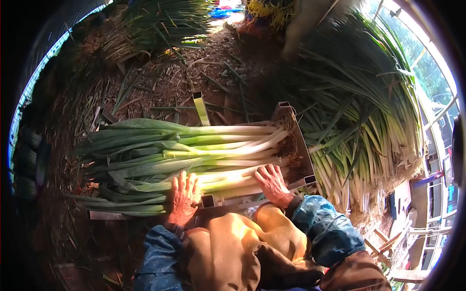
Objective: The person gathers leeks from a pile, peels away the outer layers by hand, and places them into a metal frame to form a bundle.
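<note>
My left hand (183,198) and right hand (273,184) lay flat, seemingly ungripping, on the leek bundle (194,155) in the metal frame (302,150).

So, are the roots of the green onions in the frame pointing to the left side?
No, the roots of the green onions lie at the right end, against the metal frame, with leaves toward the left.
</note>
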### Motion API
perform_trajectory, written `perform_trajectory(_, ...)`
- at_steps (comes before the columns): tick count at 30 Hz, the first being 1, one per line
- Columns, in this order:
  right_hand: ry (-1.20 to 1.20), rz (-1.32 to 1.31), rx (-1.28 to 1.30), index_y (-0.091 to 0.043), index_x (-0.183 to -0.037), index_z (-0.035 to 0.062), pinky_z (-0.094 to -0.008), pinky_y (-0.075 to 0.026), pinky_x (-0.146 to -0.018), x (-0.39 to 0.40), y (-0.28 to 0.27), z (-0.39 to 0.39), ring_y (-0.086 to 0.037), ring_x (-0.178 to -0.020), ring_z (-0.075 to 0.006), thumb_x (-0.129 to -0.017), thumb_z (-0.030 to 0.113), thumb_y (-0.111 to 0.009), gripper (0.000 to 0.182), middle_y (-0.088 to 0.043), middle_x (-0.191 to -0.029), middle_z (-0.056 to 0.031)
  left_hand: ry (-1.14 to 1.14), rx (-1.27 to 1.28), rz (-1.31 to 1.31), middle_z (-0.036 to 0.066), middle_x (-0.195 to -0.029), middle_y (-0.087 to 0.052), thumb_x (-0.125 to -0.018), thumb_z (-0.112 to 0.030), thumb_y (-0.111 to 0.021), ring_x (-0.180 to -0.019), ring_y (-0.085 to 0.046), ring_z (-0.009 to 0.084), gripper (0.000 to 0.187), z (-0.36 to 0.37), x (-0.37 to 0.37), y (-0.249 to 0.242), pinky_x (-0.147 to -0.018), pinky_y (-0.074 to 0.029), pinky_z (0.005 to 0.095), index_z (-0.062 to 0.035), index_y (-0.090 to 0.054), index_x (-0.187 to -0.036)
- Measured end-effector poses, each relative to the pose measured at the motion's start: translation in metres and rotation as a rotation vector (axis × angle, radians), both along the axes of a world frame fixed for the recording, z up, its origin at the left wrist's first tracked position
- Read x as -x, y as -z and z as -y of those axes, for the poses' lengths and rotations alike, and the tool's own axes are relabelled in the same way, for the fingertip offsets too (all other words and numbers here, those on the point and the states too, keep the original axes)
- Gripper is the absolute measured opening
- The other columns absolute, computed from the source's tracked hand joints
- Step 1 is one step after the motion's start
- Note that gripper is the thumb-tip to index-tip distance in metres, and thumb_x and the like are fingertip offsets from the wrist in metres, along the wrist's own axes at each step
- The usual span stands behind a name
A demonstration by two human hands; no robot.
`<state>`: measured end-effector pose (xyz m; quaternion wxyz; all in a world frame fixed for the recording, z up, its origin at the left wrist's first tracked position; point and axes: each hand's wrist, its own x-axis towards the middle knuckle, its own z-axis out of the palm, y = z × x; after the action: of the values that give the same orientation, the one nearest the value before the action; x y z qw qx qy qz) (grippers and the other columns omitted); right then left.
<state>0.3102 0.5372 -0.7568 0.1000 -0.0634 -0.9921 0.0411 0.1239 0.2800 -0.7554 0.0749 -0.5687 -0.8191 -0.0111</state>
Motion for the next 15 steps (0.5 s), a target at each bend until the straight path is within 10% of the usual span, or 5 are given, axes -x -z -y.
perform_trajectory(5, -0.093, -0.116, 0.011, -0.054, -0.113, 0.0141, -0.0405, -0.04, -0.079, 0.003, -0.037, -0.015, -0.046, -0.091, -0.0287, -0.075, 0.016, -0.054, 0.038, -0.047, -0.095, -0.0097, 0.033, -0.068, -0.126, 0.009, -0.095, -0.055, -0.075, -0.019, -0.065, -0.083, -0.053, 0.0253, 0.034, -0.005, 0.011, -0.02, -0.081, -0.045, 0.0399, -0.0054, -0.06, -0.106)
perform_trajectory(14, 0.041, 0.158, 0.186, -0.053, -0.113, 0.0098, -0.0452, -0.04, -0.084, 0.033, -0.038, -0.033, -0.049, -0.101, -0.0321, -0.077, 0.02, -0.063, 0.039, -0.05, -0.111, -0.0163, -0.013, -0.108, 0.002, 0.017, -0.138, -0.034, -0.065, -0.034, -0.077, -0.13, -0.028, 0.0404, 0.078, -0.044, 0.031, 0.003, -0.104, -0.022, 0.0598, -0.0139, -0.044, -0.133)
perform_trajectory(15, -0.057, -0.212, 0.186, -0.053, -0.116, 0.0092, -0.0444, -0.04, -0.085, 0.039, -0.046, -0.039, -0.049, -0.102, -0.0327, -0.078, 0.016, -0.061, 0.039, -0.051, -0.114, -0.0163, 0.04, -0.174, 0.304, 0.017, -0.138, -0.034, -0.066, -0.037, -0.076, -0.13, -0.028, 0.0394, 0.083, -0.046, 0.036, -0.008, -0.105, -0.02, 0.06, -0.0116, -0.041, -0.136)
